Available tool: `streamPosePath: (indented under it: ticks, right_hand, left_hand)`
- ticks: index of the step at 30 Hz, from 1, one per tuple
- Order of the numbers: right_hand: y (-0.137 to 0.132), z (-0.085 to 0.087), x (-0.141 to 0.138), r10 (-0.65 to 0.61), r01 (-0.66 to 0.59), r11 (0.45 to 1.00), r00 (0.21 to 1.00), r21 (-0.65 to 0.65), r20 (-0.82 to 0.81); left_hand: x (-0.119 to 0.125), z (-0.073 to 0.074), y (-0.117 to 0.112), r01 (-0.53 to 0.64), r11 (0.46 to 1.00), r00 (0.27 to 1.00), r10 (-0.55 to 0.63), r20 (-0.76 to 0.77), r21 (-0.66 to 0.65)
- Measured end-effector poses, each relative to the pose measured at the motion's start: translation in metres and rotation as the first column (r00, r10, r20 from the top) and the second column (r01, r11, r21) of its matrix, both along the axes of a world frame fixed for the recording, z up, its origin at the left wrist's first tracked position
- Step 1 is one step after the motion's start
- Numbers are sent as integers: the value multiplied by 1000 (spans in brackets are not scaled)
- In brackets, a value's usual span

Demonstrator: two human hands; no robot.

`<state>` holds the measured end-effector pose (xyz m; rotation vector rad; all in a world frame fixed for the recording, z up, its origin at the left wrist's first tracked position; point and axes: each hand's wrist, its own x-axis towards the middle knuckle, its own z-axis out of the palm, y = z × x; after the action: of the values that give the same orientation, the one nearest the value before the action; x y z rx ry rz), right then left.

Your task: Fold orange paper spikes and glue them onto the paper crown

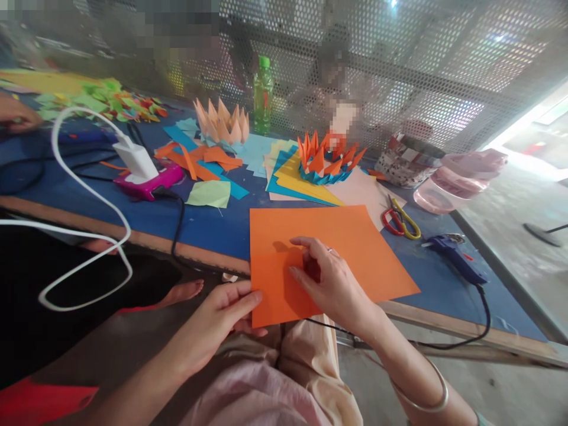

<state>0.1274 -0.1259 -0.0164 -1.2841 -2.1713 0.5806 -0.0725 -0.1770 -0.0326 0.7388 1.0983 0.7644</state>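
A flat sheet of orange paper [346, 242] lies at the table's front edge, its near left corner jutting out over my lap. My left hand [231, 307] pinches that corner, thumb on top and fingers underneath. Over the sheet's middle hovers my right hand [331, 281], its thumb and index finger apart with nothing between them; a shadow falls on the paper beneath. Beyond the sheet are stacked yellow and blue papers [306, 186] and a folded orange-and-blue paper lotus [328, 160].
Scissors [402, 220] and a blue glue gun [459, 257] lie right, near a pink bottle [452, 183] and a patterned tub [406, 160]. A magenta power strip [148, 180] with a white charger cable is left. Behind stand a peach paper lotus [222, 121] and a green bottle [263, 97]. Another person's hand [18, 115] shows far left.
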Motion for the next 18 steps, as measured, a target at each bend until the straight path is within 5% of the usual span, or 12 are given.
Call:
streamPosePath:
  ticks: [18]
  right_hand:
    - [0, -3, 0, -23, 26, 998, 998, 57, -65]
  left_hand:
    - [0, 4, -2, 3, 1000, 1000, -3, -6, -25]
